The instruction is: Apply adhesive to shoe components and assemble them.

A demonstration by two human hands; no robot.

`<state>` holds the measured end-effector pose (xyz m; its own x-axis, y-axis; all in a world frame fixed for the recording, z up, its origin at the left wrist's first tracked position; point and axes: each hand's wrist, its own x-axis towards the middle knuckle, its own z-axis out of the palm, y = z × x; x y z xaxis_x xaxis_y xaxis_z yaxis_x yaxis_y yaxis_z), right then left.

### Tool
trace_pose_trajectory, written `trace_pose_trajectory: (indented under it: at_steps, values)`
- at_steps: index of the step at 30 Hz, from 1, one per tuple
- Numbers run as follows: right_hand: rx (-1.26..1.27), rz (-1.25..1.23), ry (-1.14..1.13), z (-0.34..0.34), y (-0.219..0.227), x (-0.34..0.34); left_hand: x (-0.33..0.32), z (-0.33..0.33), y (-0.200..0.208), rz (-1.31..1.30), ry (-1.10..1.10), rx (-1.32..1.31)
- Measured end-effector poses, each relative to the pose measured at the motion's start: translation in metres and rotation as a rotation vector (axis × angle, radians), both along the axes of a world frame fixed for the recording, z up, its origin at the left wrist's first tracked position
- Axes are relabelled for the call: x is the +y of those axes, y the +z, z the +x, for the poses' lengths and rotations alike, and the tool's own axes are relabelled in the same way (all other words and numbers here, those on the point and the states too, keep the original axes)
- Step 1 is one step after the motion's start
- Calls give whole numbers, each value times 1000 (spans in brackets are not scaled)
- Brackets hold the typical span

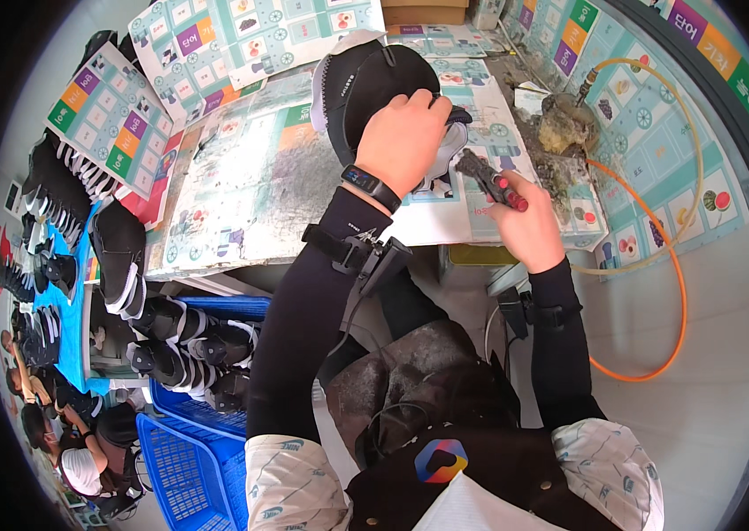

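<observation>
Dark apron (511,451) is worn; at the bench (250,168), a black shoe (372,75) is gripped by the left hand (399,146), a brush (479,171) by the right hand (531,223), fingers (425,103) curled closed.

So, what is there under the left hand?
A black shoe upper lies under the left hand. The part directly beneath the hand is covered, so I cannot see it.
</observation>
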<state>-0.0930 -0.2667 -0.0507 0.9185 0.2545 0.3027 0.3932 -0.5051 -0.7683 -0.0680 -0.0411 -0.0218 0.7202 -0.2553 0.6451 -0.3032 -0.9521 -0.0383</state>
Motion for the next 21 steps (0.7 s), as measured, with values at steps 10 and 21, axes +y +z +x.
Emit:
trace_pose_trajectory:
  at_steps: [10,21]
  values:
    - [394,275,46,5,-10,-4,3,-37,-9,-97,52,-23]
    - [449,193,215,-8,-15,1,-10,-118,-36,-556,166,-19]
